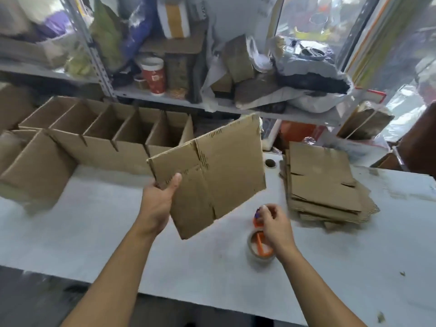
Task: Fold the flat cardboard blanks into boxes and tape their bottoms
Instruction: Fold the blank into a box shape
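Observation:
My left hand point(158, 204) grips a flat cardboard blank point(226, 166) by its near left corner, thumb on top, and holds it tilted above the table point(106, 232). My right hand point(276, 227) is lower and to the right, its fingers curled over the handle of an orange tape dispenser point(259, 251) that stands on the table with its clear roll at the bottom. A stack of flat blanks point(323, 185) lies to the right. Several folded open boxes point(106, 138) stand in a row along the far left of the table.
A small tape roll point(270, 163) lies on the table behind the held blank. A metal shelf point(165, 97) behind the table carries a red cup point(154, 76), bags and cardboard. The table's front edge runs just below my forearms.

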